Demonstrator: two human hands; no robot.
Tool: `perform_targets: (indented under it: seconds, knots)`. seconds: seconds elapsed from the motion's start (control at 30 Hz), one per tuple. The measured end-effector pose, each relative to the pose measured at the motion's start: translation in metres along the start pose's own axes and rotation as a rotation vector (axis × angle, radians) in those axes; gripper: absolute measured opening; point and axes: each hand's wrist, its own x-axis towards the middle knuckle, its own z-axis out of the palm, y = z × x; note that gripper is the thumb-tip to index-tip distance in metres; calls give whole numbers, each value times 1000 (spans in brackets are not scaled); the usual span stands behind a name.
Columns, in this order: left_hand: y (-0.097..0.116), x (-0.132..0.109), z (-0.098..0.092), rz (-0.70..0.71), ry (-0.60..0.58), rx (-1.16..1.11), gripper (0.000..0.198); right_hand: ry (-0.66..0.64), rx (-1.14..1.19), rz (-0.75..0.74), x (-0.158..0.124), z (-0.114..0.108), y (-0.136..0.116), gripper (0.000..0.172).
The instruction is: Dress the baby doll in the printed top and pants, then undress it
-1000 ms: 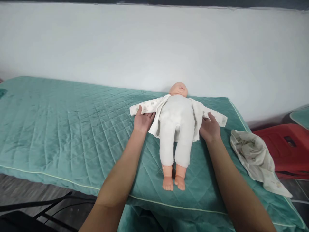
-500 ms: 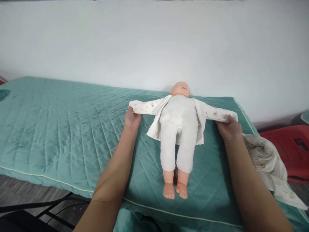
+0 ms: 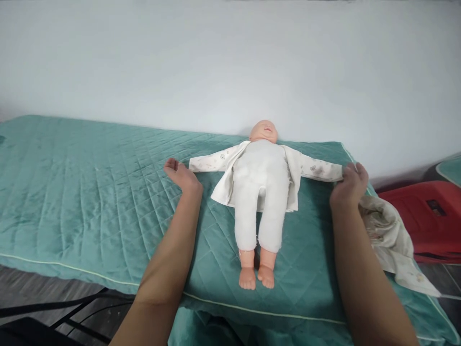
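Note:
A baby doll (image 3: 261,168) with a white soft body lies on its back, head toward the wall and bare feet toward me. An open white baby jacket (image 3: 221,190) with small prints is on it, both sleeves spread sideways. Just past the end of the sleeve on the left, my left hand (image 3: 183,175) is turned palm up, fingers loosely bent and holding nothing. My right hand (image 3: 348,186) is at the cuff of the other sleeve, close against it or touching. Its fingers look parted, with no cloth visibly pinched.
A green quilted cover (image 3: 90,202) lies over the bed under the doll, against a pale wall (image 3: 180,62). Crumpled printed cloth (image 3: 387,230) hangs at the right edge. Beyond it is a red plastic object (image 3: 425,211). Black metal bars (image 3: 72,307) show at lower left.
Both hands have let go of the sleeves and moved outward past the cuffs. The sleeves stay stretched out. The whole view has shifted slightly.

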Motion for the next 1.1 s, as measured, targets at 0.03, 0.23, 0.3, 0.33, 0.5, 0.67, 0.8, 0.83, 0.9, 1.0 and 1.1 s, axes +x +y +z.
perform_targets:
  seconds: [0.03,0.23,0.3,0.33,0.5,0.67,0.8,0.83,0.9,1.0,1.1]
  knots:
    - [2,-2,-1,69,4,34,30,23,-45,-77,-8,4,-2,34]
    - [14,-33,-4,342,-263,114,29,-276,-466,-299,-79,40,-27,46]
    - [15,-45,-6,347,-361,153,22,-360,-468,-251,-99,48,-32,45]
    - [15,-50,-8,334,-410,170,17,-390,-465,-225,-107,50,-32,45]
    - [13,-74,-23,214,-695,283,15,-454,-546,-65,-137,36,-30,57]
    - [20,-90,-46,125,-900,395,25,-476,-768,-37,-162,19,-37,52]
    - [32,-103,-64,136,-957,427,42,-418,-837,-118,-169,16,-42,34]
    - [34,-106,-68,135,-965,421,46,-406,-829,-150,-169,16,-44,33]
    - [38,-112,-73,142,-961,397,50,-376,-809,-218,-170,17,-47,33]
    - [38,-116,-76,162,-919,382,45,-362,-852,-268,-172,20,-49,34]
    - [36,-116,-78,148,-861,385,37,-423,-951,-230,-172,22,-46,53]
